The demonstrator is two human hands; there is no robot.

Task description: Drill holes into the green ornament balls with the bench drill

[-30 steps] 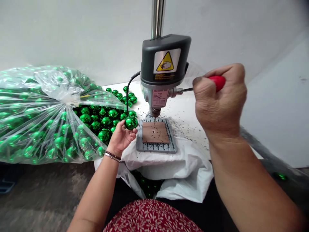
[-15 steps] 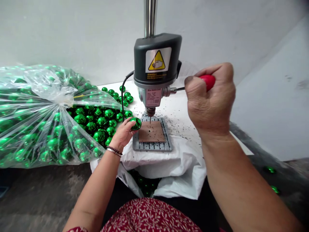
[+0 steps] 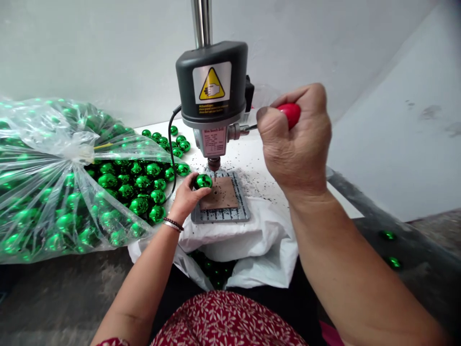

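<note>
The left grip (image 3: 187,197) was closed on a green ball (image 3: 203,181), thumb in front and fingers behind, just left of the bit (image 3: 215,176) of the bench drill (image 3: 213,79). Whether the ball touched the brown board (image 3: 223,192) below the drill could not be told. The right grip (image 3: 295,144) was wrapped around the red handle (image 3: 290,115), to the drill's right.

The ball looked smooth and round, so it could probably have rolled or spun in the fingers if the bit met it off-centre; hard pressure on the lever might have cracked its shell. The left fingertips were near the bit, and a slip there could have hurt them. The cord (image 3: 175,166), hanging left of the drill near that hand, might have snagged.

Farther left of the drill, loose balls (image 3: 185,145) and a bulging plastic bag (image 3: 46,168) of balls crowded the bench (image 3: 266,166), the bag reaching past its front edge. Below the drill's base plate (image 3: 237,215), a white sheet (image 3: 259,250) covered that edge and sagged around more balls (image 3: 212,269). The wall (image 3: 108,48) limited room behind. The most room for moving lay right of the drill, under the handle, where dark shavings dotted the bench.
</note>
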